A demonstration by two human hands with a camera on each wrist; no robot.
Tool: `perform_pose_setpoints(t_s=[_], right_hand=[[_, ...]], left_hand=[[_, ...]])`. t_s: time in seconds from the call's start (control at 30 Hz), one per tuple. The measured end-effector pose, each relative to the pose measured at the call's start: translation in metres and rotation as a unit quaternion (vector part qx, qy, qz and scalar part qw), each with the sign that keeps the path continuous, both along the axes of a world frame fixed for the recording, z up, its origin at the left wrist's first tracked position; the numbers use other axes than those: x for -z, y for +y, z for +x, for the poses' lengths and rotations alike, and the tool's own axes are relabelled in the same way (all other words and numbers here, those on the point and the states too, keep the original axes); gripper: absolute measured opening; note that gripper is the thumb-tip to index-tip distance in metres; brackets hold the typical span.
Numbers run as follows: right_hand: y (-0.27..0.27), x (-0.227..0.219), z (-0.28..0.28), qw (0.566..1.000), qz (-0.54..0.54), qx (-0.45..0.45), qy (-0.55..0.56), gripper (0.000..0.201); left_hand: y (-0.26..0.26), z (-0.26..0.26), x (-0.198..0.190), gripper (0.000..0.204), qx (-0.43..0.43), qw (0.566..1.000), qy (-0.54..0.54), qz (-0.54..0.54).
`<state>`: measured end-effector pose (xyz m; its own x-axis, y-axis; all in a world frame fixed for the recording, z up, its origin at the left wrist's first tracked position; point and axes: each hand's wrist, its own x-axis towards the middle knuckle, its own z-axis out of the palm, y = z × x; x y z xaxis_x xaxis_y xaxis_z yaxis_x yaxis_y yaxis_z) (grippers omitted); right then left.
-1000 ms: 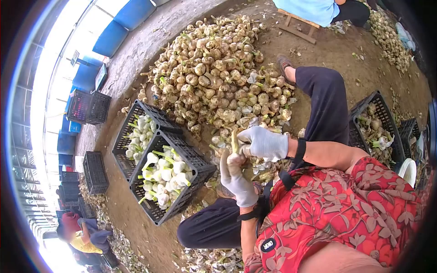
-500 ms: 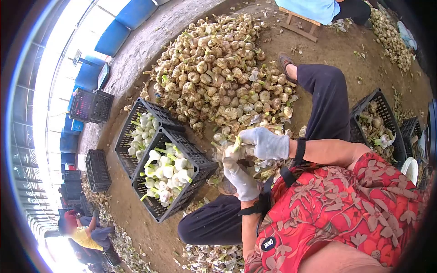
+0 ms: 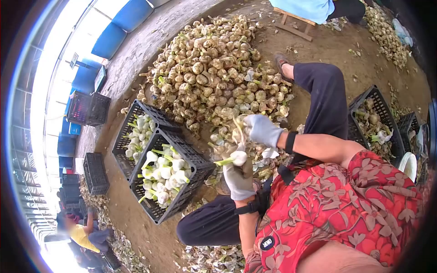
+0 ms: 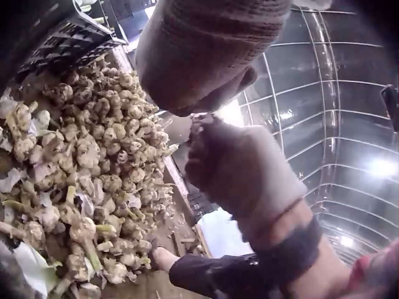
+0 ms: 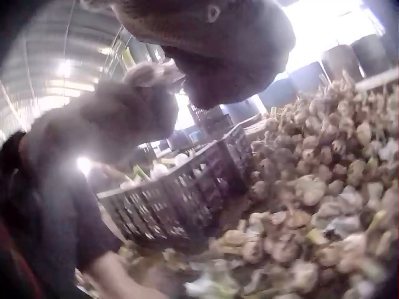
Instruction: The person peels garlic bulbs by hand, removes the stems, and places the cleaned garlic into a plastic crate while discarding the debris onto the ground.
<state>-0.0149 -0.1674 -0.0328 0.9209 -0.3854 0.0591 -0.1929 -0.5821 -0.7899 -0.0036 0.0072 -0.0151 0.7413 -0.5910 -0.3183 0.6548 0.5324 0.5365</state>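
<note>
In the head view a white, peeled garlic bulb (image 3: 238, 158) with a green stem pointing left is held by the gloved left hand (image 3: 240, 181), its fingers curled under the bulb. Above and to the right, the gloved right hand (image 3: 265, 130) pinches a pale strip of husk (image 3: 238, 129) that hangs apart from the bulb. The left wrist view shows the right hand (image 4: 249, 174) with curled fingers, close to the left glove (image 4: 206, 50). White bulbs (image 3: 166, 173) fill the near black crate (image 3: 182, 199).
A large heap of unpeeled garlic (image 3: 205, 73) lies in front. A second crate of white bulbs (image 3: 120, 145) adjoins the near one. At the right stand a crate with garlic and scraps (image 3: 395, 123) and a white bucket (image 3: 408, 166). Another person (image 3: 86, 236) sits at lower left.
The hands have moved apart, the right one upward with a husk strip. The bulb in the left hand now shows white, with its stem turned from upward to leftward.
</note>
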Motion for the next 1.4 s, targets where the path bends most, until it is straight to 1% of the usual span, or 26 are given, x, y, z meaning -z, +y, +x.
perform_pose_setpoints(t_s=[0.03, 0.07, 0.17, 0.2, 0.27, 0.3, 0.33, 0.43, 0.47, 0.53, 0.57, 0.6, 0.63, 0.77, 0.83, 0.87, 0.9, 0.93, 0.97, 1.03, 1.07, 1.1, 1.2, 1.23, 1.33, 1.4], right_hand=[[-0.008, -0.005, 0.005, 0.999, -0.017, 0.01, 0.032, 0.024], [-0.016, -0.012, 0.005, 0.988, -0.09, -0.06, 0.11, 0.026], [-0.026, 0.006, 0.005, 0.957, -0.113, -0.17, 0.206, 0.035], [-0.025, -0.003, 0.003, 0.961, -0.059, -0.193, 0.189, 0.038], [-0.013, -0.011, -0.008, 0.97, 0.105, -0.219, 0.016, 0.037], [-0.008, -0.016, -0.013, 0.953, 0.187, -0.227, -0.072, 0.036], [-0.004, -0.027, -0.015, 0.955, 0.197, -0.22, -0.027, 0.034], [0.012, -0.056, -0.016, 0.947, 0.267, -0.164, 0.067, 0.028], [0.017, -0.058, -0.016, 0.938, 0.316, -0.127, 0.071, 0.026], [0.032, -0.06, -0.019, 0.927, 0.365, -0.077, 0.034, 0.022], [0.039, -0.046, -0.02, 0.937, 0.341, -0.071, -0.009, 0.017], [0.043, -0.043, -0.019, 0.971, 0.208, -0.102, -0.051, 0.018], [0.044, -0.042, -0.02, 0.985, 0.07, -0.132, -0.092, 0.02], [0.044, -0.044, -0.031, 0.963, 0.015, -0.261, -0.069, 0.021], [0.04, -0.042, -0.029, 0.954, 0.032, -0.291, -0.068, 0.021], [0.035, -0.034, -0.027, 0.944, 0.121, -0.296, -0.08, 0.02], [0.03, -0.021, -0.025, 0.912, 0.295, -0.282, -0.028, 0.018], [0.025, -0.026, -0.027, 0.858, 0.455, -0.237, 0.001, 0.018], [0.018, -0.032, -0.027, 0.777, 0.601, -0.185, 0.031, 0.019], [-0.004, -0.043, -0.024, 0.74, 0.644, -0.193, -0.008, 0.02], [-0.011, -0.053, -0.019, 0.905, 0.363, -0.22, -0.031, 0.025], [-0.013, -0.058, -0.015, 0.972, 0.043, -0.224, -0.053, 0.03], [0.004, -0.06, -0.021, 0.979, -0.079, -0.182, -0.041, 0.039], [0.012, -0.065, -0.023, 0.983, -0.021, -0.181, -0.017, 0.045], [0.038, -0.052, -0.018, 0.98, -0.048, -0.162, -0.104, 0.038], [0.049, -0.044, -0.013, 0.981, -0.043, -0.159, -0.106, 0.032]], left_hand=[[0.0, 0.0, -0.001, 0.037, 0.023, 0.999, -0.022, -0.009], [-0.002, -0.002, -0.003, 0.048, 0.001, 1.0, 0.005, 0.008], [-0.004, -0.002, -0.025, 0.042, -0.026, 0.999, 0.003, 0.026], [-0.003, -0.001, -0.024, 0.037, -0.042, 0.994, 0.0, 0.1], [0.007, 0.006, -0.009, 0.028, 0.019, 0.998, -0.041, 0.051], [0.013, 0.01, 0.002, 0.025, 0.05, 0.997, -0.061, 0.027], [0.014, 0.014, 0.004, 0.023, 0.068, 0.995, -0.077, -0.002], [-0.01, 0.001, -0.027, 0.024, -0.102, 0.987, -0.032, 0.122], [-0.001, 0.004, -0.017, 0.028, -0.062, 0.963, -0.196, 0.175], [0.003, 0.003, -0.014, 0.042, -0.085, 0.979, -0.152, 0.109], [0.004, 0.002, -0.014, 0.052, -0.098, 0.984, -0.13, 0.075], [0.004, 0.001, -0.019, 0.054, -0.066, 0.976, -0.192, 0.083], [0.004, 0.002, -0.019, 0.054, -0.065, 0.978, -0.182, 0.08], [0.014, 0.005, -0.003, 0.052, -0.106, 0.989, -0.075, 0.075], [0.008, 0.003, -0.011, 0.036, -0.116, 0.988, 0.011, 0.102], [0.01, 0.006, -0.008, 0.035, -0.122, 0.989, 0.038, 0.077], [0.013, 0.011, 0.0, 0.034, -0.128, 0.988, 0.066, 0.052], [0.016, 0.015, 0.008, 0.033, -0.133, 0.986, 0.094, 0.027], [0.022, 0.019, 0.016, 0.032, -0.103, 0.99, 0.09, -0.043], [0.029, 0.025, 0.024, 0.029, -0.041, 0.979, 0.078, -0.183], [0.03, 0.023, 0.021, 0.027, -0.041, 0.978, 0.079, -0.188], [0.026, 0.022, 0.016, 0.027, -0.078, 0.984, 0.083, -0.136], [0.008, 0.014, -0.013, 0.03, -0.14, 0.985, 0.094, -0.022], [0.007, 0.011, -0.011, 0.031, -0.133, 0.989, 0.07, 0.009], [0.01, 0.004, 0.003, 0.034, -0.133, 0.981, -0.044, 0.135], [0.01, 0.007, 0.007, 0.034, -0.14, 0.986, 0.02, 0.089]])
